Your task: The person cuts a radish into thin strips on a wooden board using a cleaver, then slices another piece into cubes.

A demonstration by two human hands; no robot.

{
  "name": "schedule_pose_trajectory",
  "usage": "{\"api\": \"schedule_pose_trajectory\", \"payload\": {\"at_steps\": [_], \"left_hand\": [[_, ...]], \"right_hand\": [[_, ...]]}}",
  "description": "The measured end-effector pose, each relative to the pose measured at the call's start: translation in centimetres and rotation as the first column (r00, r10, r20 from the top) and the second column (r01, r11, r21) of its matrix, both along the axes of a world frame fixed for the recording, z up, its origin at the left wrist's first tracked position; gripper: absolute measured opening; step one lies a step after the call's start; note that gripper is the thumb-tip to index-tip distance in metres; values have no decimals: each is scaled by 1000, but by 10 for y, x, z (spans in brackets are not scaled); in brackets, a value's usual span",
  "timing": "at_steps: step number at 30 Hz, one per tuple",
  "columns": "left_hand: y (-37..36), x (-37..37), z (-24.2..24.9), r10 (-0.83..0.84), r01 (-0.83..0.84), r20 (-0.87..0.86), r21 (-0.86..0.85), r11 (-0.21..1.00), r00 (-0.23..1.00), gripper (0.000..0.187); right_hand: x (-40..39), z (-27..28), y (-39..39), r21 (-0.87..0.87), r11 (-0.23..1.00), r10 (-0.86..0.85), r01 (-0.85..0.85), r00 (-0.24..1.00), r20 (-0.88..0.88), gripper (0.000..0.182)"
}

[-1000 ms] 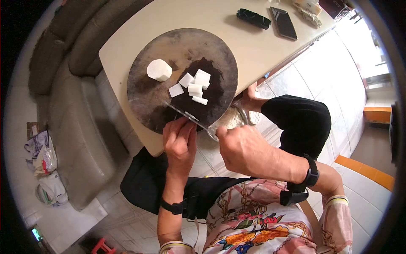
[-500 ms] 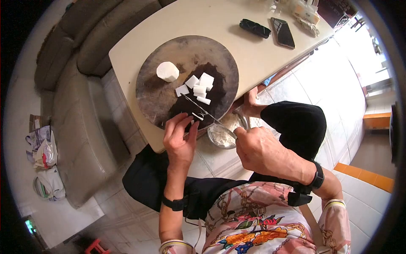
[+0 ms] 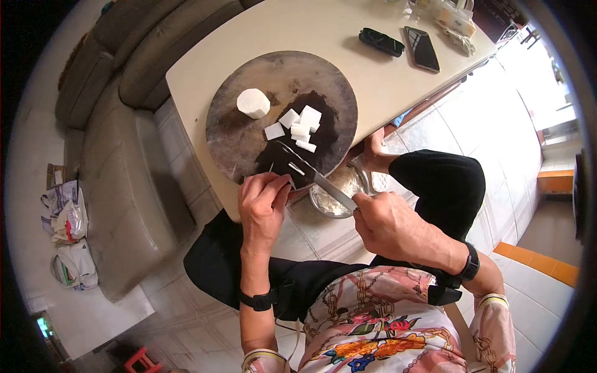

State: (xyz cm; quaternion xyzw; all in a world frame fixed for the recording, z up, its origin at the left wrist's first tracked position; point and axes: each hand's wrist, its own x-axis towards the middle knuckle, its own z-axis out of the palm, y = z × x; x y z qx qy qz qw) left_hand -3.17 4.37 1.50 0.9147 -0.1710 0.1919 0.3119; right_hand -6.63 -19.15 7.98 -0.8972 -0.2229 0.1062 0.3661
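Observation:
My right hand [image 3: 393,221] is closed around the handle of a kitchen knife [image 3: 334,194], its blade slanting up and left over the near part of a round wooden chopping board [image 3: 233,146]. At the board's near edge, my left hand [image 3: 261,202] pinches something small and pale, mostly hidden by the fingers. Thin white strips [image 3: 296,168] lie just beyond those fingertips, beside the blade. Several cut white pieces [image 3: 301,132] sit in a loose group on a dark wet patch. Farther left stands a larger peeled white chunk [image 3: 253,103], possibly radish.
Below the board's right edge, a metal bowl [image 3: 336,215] holds pale shavings. On the cream table [image 3: 298,25] lie a black case [image 3: 380,42] and a phone [image 3: 423,48]. A grey sofa [image 3: 127,186] runs along the left. Another person's bare foot shows beside the bowl.
The knife blade has shifted slightly, its tip now away from the leftmost white square. My left fingers have drawn closer together in a pinch. The whole view has shifted a little.

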Motion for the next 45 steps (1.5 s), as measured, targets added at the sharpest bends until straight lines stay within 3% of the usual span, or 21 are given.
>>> {"api": "schedule_pose_trajectory", "payload": {"at_steps": [6, 9, 17, 22, 36, 40, 45], "left_hand": [[-5, 0, -10, 59, -58, 40, -19, 998, 997, 19], [-5, -3, -11, 30, -30, 99, -8, 1000, 995, 18], [-4, -6, -14, 3, -8, 155, 28, 1000, 988, 20], [-4, -6, -13, -18, 7, 156, 70, 998, 988, 21], [-3, -10, -11, -67, 38, 184, 160, 986, 981, 21], [0, -14, -15, -45, 21, 120, 195, 981, 992, 24], [-4, -12, -20, -39, 19, 166, 116, 993, 985, 24]], "right_hand": [[1, 6, 1, -22, 1000, -4, 3, 999, -46, 9], [-1, 6, 3, -25, 1000, 14, -13, 1000, 15, 9], [-3, 8, 1, -39, 997, 71, -71, 997, -20, 12], [-2, 14, -3, -95, 989, 102, -110, 992, -77, 14], [11, 22, 10, -173, 956, 235, -237, 971, -29, 17], [1, 20, 9, -218, 953, 234, -208, 967, 98, 18], [0, 15, -2, -200, 965, 172, -169, 985, -6, 16]]}}
